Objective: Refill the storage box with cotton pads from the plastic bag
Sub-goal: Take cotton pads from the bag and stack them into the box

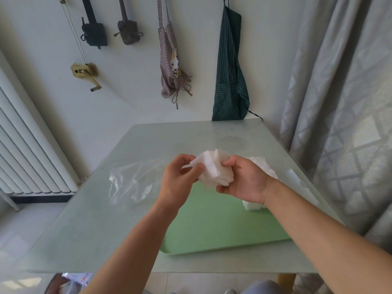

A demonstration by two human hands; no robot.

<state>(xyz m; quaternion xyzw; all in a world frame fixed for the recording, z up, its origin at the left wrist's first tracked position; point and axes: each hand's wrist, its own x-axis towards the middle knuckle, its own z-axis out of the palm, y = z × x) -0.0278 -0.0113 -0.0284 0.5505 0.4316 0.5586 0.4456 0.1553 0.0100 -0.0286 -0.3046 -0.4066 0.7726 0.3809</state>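
Stack of white square cotton pads [214, 172]: you hold it mid-air, right hand [244, 183] curled round it, left hand [180, 179] pinching its front pads. Step: out of the clear plastic bag [131, 179]; next, seat it squarely in the part-hidden storage box [253, 205].

The cotton pads [214, 170] are white, the plastic bag [131, 181] is clear and colourless, and the tray [212, 219] is plain pale green on a table [101, 213] of paler, greyish green. On the white wall [131, 85], the striped apron [230, 71] is dark green with thin pale lines, and the checked apron [169, 66] is brown and white with a white cartoon figure. The curtain [339, 102] is grey with a lighter diamond lattice, and the radiator [27, 145] is white.
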